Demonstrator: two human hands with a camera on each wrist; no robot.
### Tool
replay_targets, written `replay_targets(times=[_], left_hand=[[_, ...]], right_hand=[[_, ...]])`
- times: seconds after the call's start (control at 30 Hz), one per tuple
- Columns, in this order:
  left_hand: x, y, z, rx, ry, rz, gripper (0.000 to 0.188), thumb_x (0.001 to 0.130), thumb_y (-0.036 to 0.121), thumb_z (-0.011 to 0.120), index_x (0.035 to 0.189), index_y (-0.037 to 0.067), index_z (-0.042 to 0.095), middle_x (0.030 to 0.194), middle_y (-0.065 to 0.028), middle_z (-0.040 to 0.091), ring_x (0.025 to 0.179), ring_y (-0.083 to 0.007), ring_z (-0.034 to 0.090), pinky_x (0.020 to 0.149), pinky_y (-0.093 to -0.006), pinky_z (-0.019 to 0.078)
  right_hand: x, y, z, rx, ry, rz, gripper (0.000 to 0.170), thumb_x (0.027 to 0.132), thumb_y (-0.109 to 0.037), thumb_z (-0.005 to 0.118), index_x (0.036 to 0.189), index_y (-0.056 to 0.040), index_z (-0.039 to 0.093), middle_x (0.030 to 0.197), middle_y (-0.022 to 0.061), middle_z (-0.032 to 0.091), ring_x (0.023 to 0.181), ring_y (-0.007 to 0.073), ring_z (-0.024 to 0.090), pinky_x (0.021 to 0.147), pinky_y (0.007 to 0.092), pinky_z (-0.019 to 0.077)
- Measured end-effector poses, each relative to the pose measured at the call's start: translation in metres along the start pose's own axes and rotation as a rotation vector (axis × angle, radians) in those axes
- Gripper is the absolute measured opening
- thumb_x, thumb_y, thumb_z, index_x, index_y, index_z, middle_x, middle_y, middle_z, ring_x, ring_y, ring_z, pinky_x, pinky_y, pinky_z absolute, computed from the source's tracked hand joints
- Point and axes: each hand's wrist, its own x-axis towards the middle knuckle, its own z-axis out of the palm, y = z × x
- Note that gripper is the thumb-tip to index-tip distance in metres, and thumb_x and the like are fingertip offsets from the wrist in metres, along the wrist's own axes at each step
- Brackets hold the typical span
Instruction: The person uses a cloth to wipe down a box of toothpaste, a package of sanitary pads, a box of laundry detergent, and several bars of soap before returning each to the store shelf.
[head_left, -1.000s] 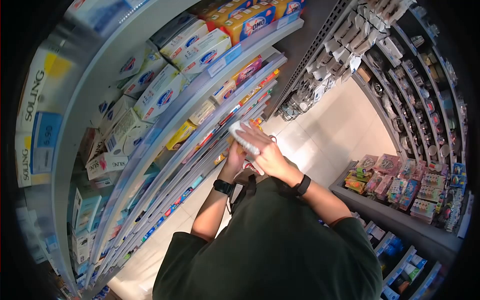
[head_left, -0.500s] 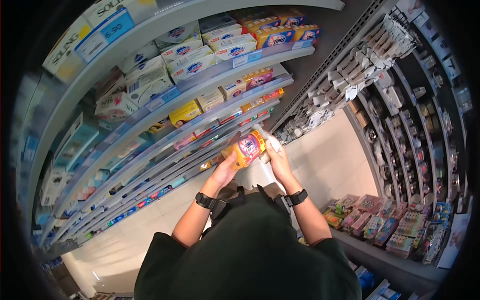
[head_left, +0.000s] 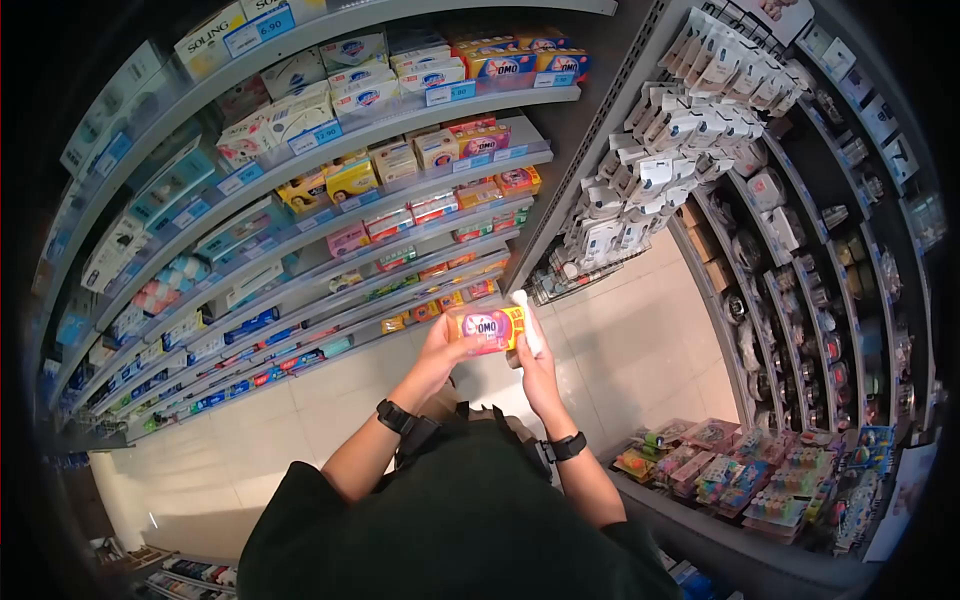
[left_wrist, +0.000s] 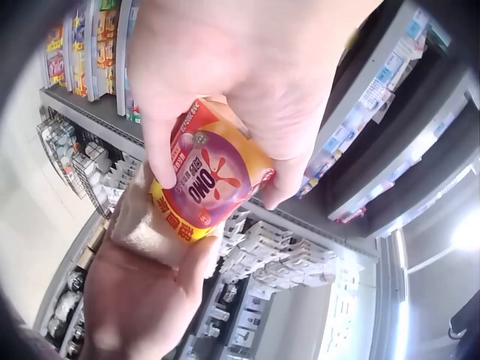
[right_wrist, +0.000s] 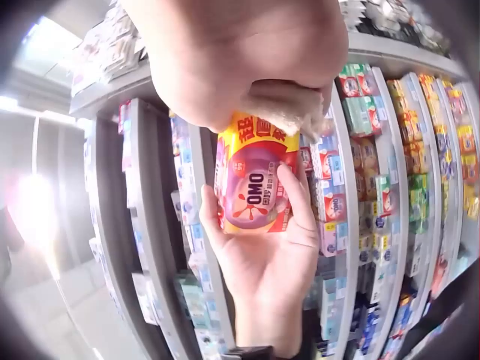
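An orange, yellow and purple OMO soap pack is held up in front of the body, its printed face towards the head camera. My left hand grips its left end, thumb across the front. In the left wrist view, that hand's fingers straddle the pack. A white cloth is bunched in my right hand, against the pack's right end. The right wrist view shows the cloth under the curled right hand, at the pack's yellow edge.
Tiered shelves of boxed soaps and other packs run along the left. White packets hang on hooks beyond the hands. Racks of small goods stand on the right, with a low bin of colourful packs. Pale tiled floor lies between.
The right hand and cloth have moved from over the pack to its right end. The pack has turned from slanted to nearly level, and the head view has swung.
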Motion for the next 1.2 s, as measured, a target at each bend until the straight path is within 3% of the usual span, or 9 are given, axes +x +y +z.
replay_targets(times=[0.1, 0.13, 0.3, 0.4, 0.5, 0.63, 0.83, 1.03, 1.2], left_hand=[[-0.030, -0.027, 0.019, 0.163, -0.087, 0.201, 0.071, 0.087, 0.003, 0.082, 0.147, 0.004, 0.045, 0.138, -0.0095, 0.062, 0.127, -0.0196, 0.063, 0.108, -0.0384, 0.0530], [-0.040, -0.021, 0.033, 0.233, -0.107, 0.175, 0.078, 0.078, 0.001, 0.087, 0.145, 0.001, 0.046, 0.134, -0.0103, 0.063, 0.124, -0.0158, 0.061, 0.107, -0.0341, 0.0508], [-0.073, -0.024, 0.071, 0.488, -0.039, 0.156, 0.073, 0.073, 0.008, 0.090, 0.137, 0.002, 0.054, 0.124, -0.0103, 0.069, 0.116, -0.0158, 0.064, 0.103, -0.0330, 0.0514], [-0.080, -0.015, 0.082, 0.883, -0.060, 0.197, 0.066, 0.073, 0.018, 0.090, 0.130, 0.003, 0.062, 0.110, -0.0084, 0.074, 0.103, -0.0132, 0.069, 0.092, -0.0331, 0.0558], [-0.074, -0.023, 0.077, 1.057, -0.035, 0.145, 0.061, 0.073, 0.021, 0.091, 0.125, 0.003, 0.065, 0.109, -0.0096, 0.075, 0.101, -0.0149, 0.069, 0.092, -0.0334, 0.0550], [-0.061, -0.037, 0.070, 0.941, 0.006, 0.383, 0.061, 0.068, 0.025, 0.090, 0.118, 0.001, 0.066, 0.101, -0.0174, 0.076, 0.096, -0.0313, 0.076, 0.088, -0.0374, 0.0575], [-0.060, -0.015, 0.091, 0.983, 0.000, 0.318, 0.065, 0.068, 0.023, 0.091, 0.124, 0.003, 0.066, 0.099, -0.0164, 0.075, 0.090, -0.0275, 0.075, 0.087, -0.0366, 0.0566], [-0.037, 0.008, 0.108, 0.857, -0.219, 0.416, 0.069, 0.070, 0.020, 0.092, 0.131, 0.004, 0.064, 0.105, -0.0126, 0.075, 0.096, -0.0208, 0.073, 0.092, -0.0353, 0.0564], [0.001, 0.017, 0.111, 0.523, -0.451, 0.313, 0.070, 0.077, 0.013, 0.091, 0.139, 0.004, 0.059, 0.125, -0.0081, 0.068, 0.117, -0.0152, 0.064, 0.104, -0.0329, 0.0513]], right_hand=[[-0.029, -0.007, -0.019, 0.016, 0.026, -0.033, 0.055, 0.112, -0.026, 0.053, 0.161, -0.0071, 0.039, 0.130, 0.0006, 0.064, 0.093, 0.0031, 0.054, 0.079, 0.0208, 0.0461], [-0.034, -0.010, -0.019, 0.065, 0.084, -0.063, 0.052, 0.112, -0.024, 0.053, 0.158, -0.0039, 0.043, 0.139, 0.0067, 0.063, 0.115, 0.0109, 0.061, 0.098, 0.0268, 0.0490], [-0.064, -0.008, -0.042, 0.007, 0.106, -0.128, 0.040, 0.109, -0.022, 0.056, 0.144, -0.0018, 0.061, 0.142, 0.0145, 0.064, 0.132, 0.0217, 0.059, 0.112, 0.0350, 0.0442], [-0.085, -0.031, -0.047, -0.725, 0.018, -0.389, 0.035, 0.101, -0.017, 0.063, 0.134, -0.0046, 0.069, 0.140, 0.0171, 0.067, 0.141, 0.0384, 0.054, 0.120, 0.0473, 0.0365], [-0.102, -0.038, -0.025, -0.629, -0.076, -0.401, 0.036, 0.100, -0.015, 0.063, 0.134, -0.0053, 0.069, 0.141, 0.0154, 0.066, 0.142, 0.0387, 0.053, 0.121, 0.0506, 0.0345], [-0.106, -0.040, -0.019, -0.572, -0.130, -0.427, 0.037, 0.099, -0.013, 0.065, 0.135, -0.0049, 0.068, 0.143, 0.0161, 0.065, 0.144, 0.0379, 0.051, 0.123, 0.0508, 0.0332], [-0.089, -0.018, -0.051, -0.536, 0.016, -0.349, 0.036, 0.101, -0.015, 0.064, 0.134, -0.0022, 0.068, 0.144, 0.0173, 0.064, 0.142, 0.0356, 0.054, 0.120, 0.0440, 0.0374], [-0.063, -0.003, -0.102, -0.012, 0.314, 0.010, 0.038, 0.110, -0.023, 0.057, 0.135, 0.0042, 0.063, 0.130, 0.0134, 0.071, 0.122, 0.0158, 0.064, 0.104, 0.0340, 0.0502], [-0.038, -0.003, -0.110, 0.570, 0.177, 0.254, 0.039, 0.112, -0.031, 0.047, 0.140, -0.0043, 0.056, 0.131, 0.0092, 0.069, 0.112, 0.0232, 0.071, 0.094, 0.0378, 0.0596]])
